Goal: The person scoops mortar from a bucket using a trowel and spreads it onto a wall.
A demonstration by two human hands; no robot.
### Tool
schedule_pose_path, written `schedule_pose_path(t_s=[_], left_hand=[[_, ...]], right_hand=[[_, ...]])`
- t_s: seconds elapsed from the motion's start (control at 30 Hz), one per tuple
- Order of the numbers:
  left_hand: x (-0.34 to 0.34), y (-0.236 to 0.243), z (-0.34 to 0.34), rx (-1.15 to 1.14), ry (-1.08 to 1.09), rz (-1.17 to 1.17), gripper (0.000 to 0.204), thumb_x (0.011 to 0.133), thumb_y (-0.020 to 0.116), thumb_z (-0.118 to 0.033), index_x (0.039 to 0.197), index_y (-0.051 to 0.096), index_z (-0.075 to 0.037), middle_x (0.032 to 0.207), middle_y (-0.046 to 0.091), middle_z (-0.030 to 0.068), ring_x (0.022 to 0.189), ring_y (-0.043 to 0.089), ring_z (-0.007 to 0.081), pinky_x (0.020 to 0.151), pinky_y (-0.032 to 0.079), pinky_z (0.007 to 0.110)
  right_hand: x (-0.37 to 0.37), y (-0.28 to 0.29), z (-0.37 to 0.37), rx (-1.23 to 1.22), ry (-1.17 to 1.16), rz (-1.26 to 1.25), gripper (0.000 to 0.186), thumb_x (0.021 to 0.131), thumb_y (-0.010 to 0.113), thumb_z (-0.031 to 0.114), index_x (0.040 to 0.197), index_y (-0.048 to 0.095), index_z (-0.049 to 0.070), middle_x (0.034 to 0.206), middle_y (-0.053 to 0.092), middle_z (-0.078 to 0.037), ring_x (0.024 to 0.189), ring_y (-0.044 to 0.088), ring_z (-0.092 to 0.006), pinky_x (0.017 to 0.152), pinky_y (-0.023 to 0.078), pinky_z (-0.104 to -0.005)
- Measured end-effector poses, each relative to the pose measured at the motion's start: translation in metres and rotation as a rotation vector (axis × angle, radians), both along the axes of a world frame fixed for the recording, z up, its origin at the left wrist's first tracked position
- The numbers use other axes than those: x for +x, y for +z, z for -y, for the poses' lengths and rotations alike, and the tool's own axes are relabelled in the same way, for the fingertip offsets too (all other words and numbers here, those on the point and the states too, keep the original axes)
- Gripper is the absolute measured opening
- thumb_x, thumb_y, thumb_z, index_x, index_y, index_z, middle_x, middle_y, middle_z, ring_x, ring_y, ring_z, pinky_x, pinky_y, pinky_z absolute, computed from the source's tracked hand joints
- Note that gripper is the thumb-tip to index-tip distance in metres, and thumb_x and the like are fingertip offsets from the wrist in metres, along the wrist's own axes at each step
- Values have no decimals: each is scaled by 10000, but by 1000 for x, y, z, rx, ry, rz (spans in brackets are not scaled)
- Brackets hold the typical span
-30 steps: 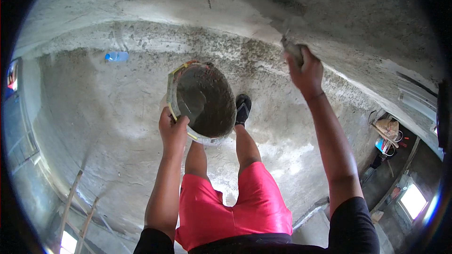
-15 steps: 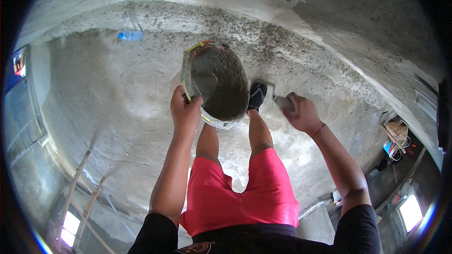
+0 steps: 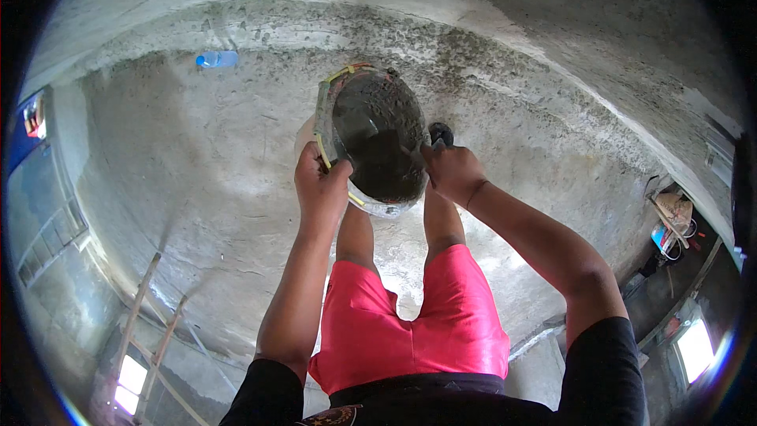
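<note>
My left hand grips the rim of a mortar-smeared bucket, its fingers closed on the near left side. The bucket is held tilted in front of my legs, showing wet grey mortar inside. At the bucket's right edge, my right hand is closed around a trowel. That hand covers most of the handle, and the blade cannot be made out against the dark mortar. A black shoe on my foot shows just beyond the right hand.
A clear plastic bottle with a blue cap lies near the base of the rough wall ahead. Wooden poles lean at the lower left. A bag and other items are at the right. Bare concrete floor surrounds my legs.
My right hand has moved left with the trowel, from beside the bucket to its right edge. The bucket and my left hand have shifted slightly right.
</note>
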State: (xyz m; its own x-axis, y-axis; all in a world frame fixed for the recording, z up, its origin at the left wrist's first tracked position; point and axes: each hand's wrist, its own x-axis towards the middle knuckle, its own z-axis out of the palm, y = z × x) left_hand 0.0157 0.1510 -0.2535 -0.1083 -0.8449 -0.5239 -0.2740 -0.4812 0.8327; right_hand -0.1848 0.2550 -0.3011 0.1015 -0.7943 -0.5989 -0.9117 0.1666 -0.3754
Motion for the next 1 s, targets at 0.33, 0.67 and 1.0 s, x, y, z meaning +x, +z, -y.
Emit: schedule_pose_path(t_s=[0.33,0.67,1.0], left_hand=[[-4,-6,-2,61,12,-34,135,711,568,17,838,529,-12,728,560,20,635,495,70,574,399,232],[-25,-1,7,27,14,-39,136,715,561,24,841,525,-13,703,537,14,614,476,64,541,368,231],[-39,10,25,8,73,-121,152,711,557,23,848,511,-23,747,532,9,650,476,67,579,373,227]], right_hand=[[-31,-8,-13,-267,-146,-52,293,819,551,139,1101,558,62,994,605,-130,884,619,-314,711,525,-398],[-72,-1,-58,-538,-432,-18,369,674,701,110,1012,561,62,897,618,-113,795,628,-314,666,512,-404],[-108,24,-44,-613,-596,-76,321,670,752,136,948,611,58,882,651,-124,767,656,-316,643,530,-380]])
